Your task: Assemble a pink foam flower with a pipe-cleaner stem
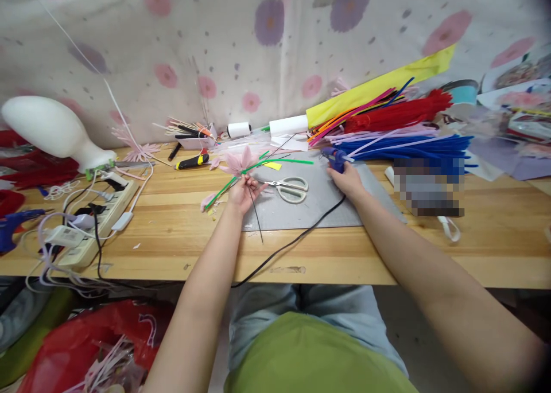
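My left hand (pixel 246 193) pinches a pink pipe-cleaner flower (pixel 239 162) by its base, its petals pointing away from me. A thin dark wire (pixel 257 216) slants down from beneath these fingers. Green pipe cleaners (pixel 293 162) cross at the same spot; whether they are joined to the flower I cannot tell. Closed around a blue glue gun (pixel 337 158), my right hand (pixel 348 182) is over the right part of a grey mat (pixel 331 215). Scissors with pale handles (pixel 293 190) lie on the mat between my hands, their blades partly behind my left fingers.
A black cord (pixel 288 246) crosses the table toward me. Left are a crowded power strip (pixel 103 224), another blue glue gun (pixel 12 226) and a white foam head (pixel 47 126). Blue (pixel 408 150) and red pipe cleaners (pixel 400 112) lie back right, near a yellow-black cutter (pixel 192 162) further left.
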A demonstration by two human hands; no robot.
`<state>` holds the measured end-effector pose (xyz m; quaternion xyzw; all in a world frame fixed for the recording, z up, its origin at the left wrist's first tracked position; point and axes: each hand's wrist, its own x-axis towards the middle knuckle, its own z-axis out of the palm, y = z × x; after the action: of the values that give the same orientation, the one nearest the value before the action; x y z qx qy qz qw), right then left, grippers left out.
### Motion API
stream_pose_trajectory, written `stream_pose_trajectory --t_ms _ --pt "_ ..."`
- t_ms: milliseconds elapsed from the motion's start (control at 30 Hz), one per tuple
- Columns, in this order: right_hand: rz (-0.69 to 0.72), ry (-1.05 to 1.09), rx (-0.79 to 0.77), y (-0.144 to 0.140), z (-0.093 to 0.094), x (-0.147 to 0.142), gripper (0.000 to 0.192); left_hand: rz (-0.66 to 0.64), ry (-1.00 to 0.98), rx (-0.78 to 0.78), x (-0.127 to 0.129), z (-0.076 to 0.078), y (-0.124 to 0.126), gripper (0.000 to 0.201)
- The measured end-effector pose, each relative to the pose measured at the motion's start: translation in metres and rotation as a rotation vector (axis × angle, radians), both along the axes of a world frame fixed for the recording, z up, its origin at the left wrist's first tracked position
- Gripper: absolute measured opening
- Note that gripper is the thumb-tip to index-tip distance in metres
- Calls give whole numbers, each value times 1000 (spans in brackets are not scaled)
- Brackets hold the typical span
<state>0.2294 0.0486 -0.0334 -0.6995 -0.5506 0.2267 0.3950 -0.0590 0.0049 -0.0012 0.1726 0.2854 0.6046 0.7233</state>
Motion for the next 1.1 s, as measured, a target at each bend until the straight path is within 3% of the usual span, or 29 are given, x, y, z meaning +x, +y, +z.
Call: stream_pose_trajectory --t_ms 100,200,533,700,900,1000,1100 --pt "96 58 -5 4 -4 24 41 -121 -80 20 9 -3 -7 22" --pt "144 37 -12 3 -5 33 43 -160 -47 -1 16 -9 -7 21" --pt "54 -297 -16 -3 2 25 41 140 205 40 -30 -12 50 27" --pt "64 -378 36 -10 1 24 45 190 245 -61 -50 -4 68 27" --pt "83 -448 140 -27 17 31 64 150 258 -50 -65 12 62 24" --pt "72 -568 22 -41 36 28 53 194 246 -104 -65 21 56 29" --pt "272 -593 -137 -52 48 2 35 271 236 -140 -54 28 50 32"
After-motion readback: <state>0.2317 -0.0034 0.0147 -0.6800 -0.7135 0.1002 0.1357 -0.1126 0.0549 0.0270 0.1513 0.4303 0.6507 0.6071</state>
